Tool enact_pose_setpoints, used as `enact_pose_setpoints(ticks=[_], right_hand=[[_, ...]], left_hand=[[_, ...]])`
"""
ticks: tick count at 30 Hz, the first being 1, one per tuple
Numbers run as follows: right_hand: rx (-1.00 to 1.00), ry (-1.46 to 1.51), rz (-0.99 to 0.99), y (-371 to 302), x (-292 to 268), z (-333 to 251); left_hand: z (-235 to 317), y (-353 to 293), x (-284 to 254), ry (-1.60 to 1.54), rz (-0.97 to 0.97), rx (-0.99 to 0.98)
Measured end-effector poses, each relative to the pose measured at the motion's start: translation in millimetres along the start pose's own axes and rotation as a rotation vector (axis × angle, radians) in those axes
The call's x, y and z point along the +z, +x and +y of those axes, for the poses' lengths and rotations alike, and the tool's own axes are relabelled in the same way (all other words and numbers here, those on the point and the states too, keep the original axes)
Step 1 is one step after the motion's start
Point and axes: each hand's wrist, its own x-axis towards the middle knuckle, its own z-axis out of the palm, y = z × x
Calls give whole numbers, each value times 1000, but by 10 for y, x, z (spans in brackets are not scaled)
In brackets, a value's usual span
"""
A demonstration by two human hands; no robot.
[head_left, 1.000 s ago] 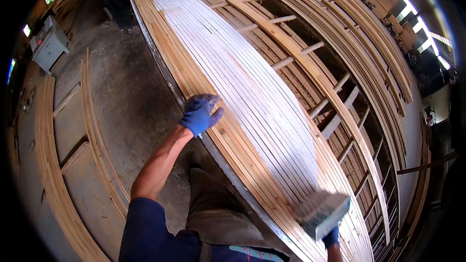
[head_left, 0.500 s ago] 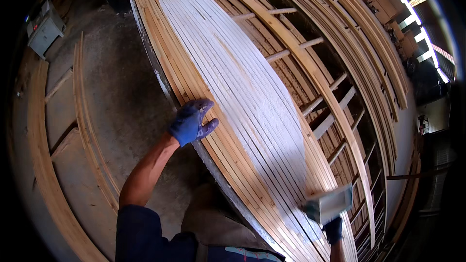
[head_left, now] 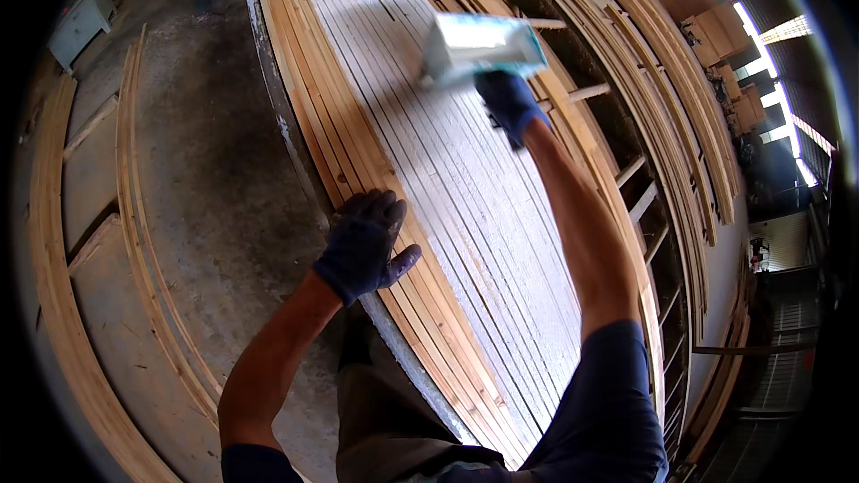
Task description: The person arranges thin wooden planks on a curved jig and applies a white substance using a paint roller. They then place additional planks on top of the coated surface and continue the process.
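Long narrow wood strips (head_left: 327,125) lie side by side on a bench, bare on the near left side. A wide white-coated band (head_left: 447,183) of strips runs beside them. My left hand (head_left: 365,237), in a dark blue glove, rests on the bare strips with its thumb apart from its fingers. My right arm is stretched far forward over the coated band. In the gloved right hand (head_left: 512,107) is a white and teal box-shaped tool (head_left: 483,46), blurred by motion. The hand's grip on it is partly hidden, and whether the tool touches the strips I cannot tell.
A frame with a long plank (head_left: 586,139) and crossbars (head_left: 586,91) stands along the right of the bench. Beyond it lie stacked boards (head_left: 671,98). Long boards (head_left: 54,259) rest at the left, with a grey cabinet (head_left: 82,18) at the back left.
My right hand has swept from the near right end far forward over the coated band, carrying the box-shaped tool. My left hand stays on the bare strips.
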Motion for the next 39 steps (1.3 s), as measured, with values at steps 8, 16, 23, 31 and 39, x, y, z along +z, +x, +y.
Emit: enact_pose_setpoints(ticks=[8,16,23,31,39], right_hand=[[-177,-308,-128,3,334,-23],[-447,-414,-2,-2254,-139,645],[-631,-500,252,-6217,-1111,2100],[752,-592,-142,-10950,-1818,2708],[874,-549,14,-11927,-1874,3191]], left_hand=[[97,-19,202,42,66,18],[790,-397,-178,-203,-49,-195],[2185,-1562,-59,37,244,23],[2233,-3269,912,-769,427,-757],[2327,-5391,2046,-876,-270,-1541]])
